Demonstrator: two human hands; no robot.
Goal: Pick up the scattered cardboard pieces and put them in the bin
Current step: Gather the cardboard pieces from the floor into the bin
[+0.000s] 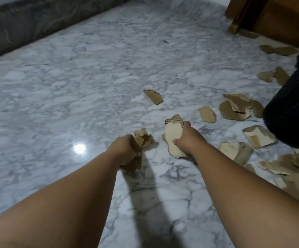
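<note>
While the left hand [125,151] and right hand [187,138] clutch cardboard pieces [172,136], the bin [291,104] is cropped.

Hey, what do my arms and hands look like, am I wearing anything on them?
The left forearm and right forearm are bare, with no sleeves in view. The left hand and right hand have no gloves; no watch, bracelet or ring shows on the parts visible.

A home room: marble floor [91,77], wooden furniture [279,17].
</note>
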